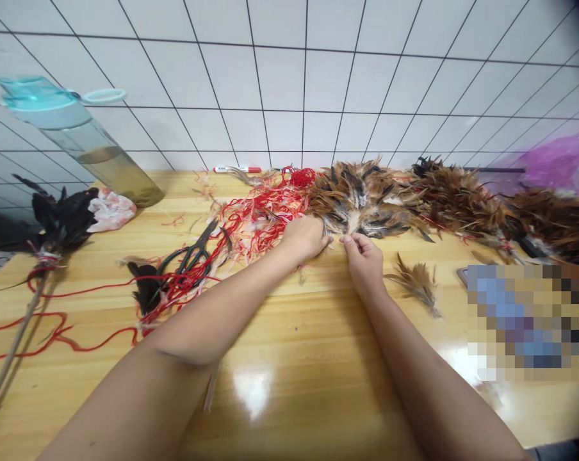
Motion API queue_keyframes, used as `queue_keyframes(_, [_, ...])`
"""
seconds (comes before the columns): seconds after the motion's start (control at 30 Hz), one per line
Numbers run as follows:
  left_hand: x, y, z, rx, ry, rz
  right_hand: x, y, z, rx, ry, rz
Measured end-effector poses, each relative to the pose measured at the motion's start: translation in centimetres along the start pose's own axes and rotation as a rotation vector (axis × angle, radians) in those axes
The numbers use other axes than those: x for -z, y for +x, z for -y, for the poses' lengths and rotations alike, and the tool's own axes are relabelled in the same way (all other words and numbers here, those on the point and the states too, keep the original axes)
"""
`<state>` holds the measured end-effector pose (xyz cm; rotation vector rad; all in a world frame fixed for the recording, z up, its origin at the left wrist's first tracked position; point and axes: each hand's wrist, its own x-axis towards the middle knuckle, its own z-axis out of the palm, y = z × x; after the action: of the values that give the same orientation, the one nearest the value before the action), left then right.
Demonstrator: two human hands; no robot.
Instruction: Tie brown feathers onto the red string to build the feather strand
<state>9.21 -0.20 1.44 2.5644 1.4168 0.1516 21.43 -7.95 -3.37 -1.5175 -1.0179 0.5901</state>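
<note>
Two forearms (241, 301) angle inward toward the feather pile (366, 198), which lies on the desk (294, 358). At its front left, the left hand (309, 237) is curled, back upward; at its front, the right hand (365, 259) draws thumb and forefinger together. Whether either grasps a feather, I cannot tell. Before the pile, rightward, lies a tuft (419, 285); left of it, red string (265, 214), then scissors (188, 256).

A white tiled wall (280, 77) — dark-lined — stands behind; the yellowish wooden table (289, 333) gleams in patches.
</note>
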Motion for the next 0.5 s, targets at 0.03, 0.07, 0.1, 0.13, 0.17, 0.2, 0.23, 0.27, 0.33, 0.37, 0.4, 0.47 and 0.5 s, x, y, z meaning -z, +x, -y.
queue_keyframes(0.03, [-0.2, 0.1, 0.0, 0.002, -0.003, -0.005, 0.0, 0.0, 0.0, 0.0, -0.001, -0.003])
queue_keyframes(0.07, [-0.2, 0.1, 0.2, 0.003, -0.02, -0.003, 0.0, 0.0, 0.0, -0.001, 0.0, -0.005])
queue_keyframes(0.1, [-0.2, 0.3, 0.3, 0.001, -0.053, 0.0, -0.1, 0.0, 0.0, -0.003, 0.002, -0.006])
queue_keyframes(0.13, [-0.1, 0.4, 0.6, -0.006, -0.107, -0.005, -0.1, 0.0, 0.0, -0.005, 0.004, -0.005])
queue_keyframes(0.17, [0.1, 0.5, 0.8, -0.017, -0.185, -0.017, -0.1, 0.0, 0.0, -0.007, 0.006, -0.008])
queue_keyframes(0.2, [0.4, 0.7, 1.1, -0.031, -0.288, -0.03, -0.1, 0.0, 0.0, -0.009, 0.008, -0.011])
queue_keyframes(0.23, [0.7, 0.8, 1.3, -0.046, -0.416, -0.036, -0.1, 0.0, 0.0, -0.009, 0.01, -0.015])
queue_keyframes(0.27, [1.1, 0.8, 1.5, -0.061, -0.564, -0.026, -0.1, 0.0, 0.0, -0.008, 0.015, -0.021])
queue_keyframes(0.33, [1.7, 0.8, 1.7, -0.071, -0.884, 0.052, -0.1, 0.0, 0.0, -0.005, 0.027, -0.027])
queue_keyframes(0.37, [1.9, 0.8, 1.8, -0.067, -1.027, 0.108, -0.1, 0.0, 0.0, -0.004, 0.032, -0.027])
queue_keyframes(0.4, [2.0, 0.7, 1.7, -0.062, -1.143, 0.164, -0.1, 0.0, 0.0, -0.004, 0.038, -0.025])
queue_keyframes(0.47, [1.9, 0.7, 1.6, -0.052, -1.289, 0.249, -0.1, 0.1, -0.1, -0.005, 0.043, -0.024])
queue_keyframes(0.5, [1.7, 0.7, 1.5, -0.051, -1.328, 0.272, -0.1, 0.1, -0.1, -0.002, 0.045, -0.024])
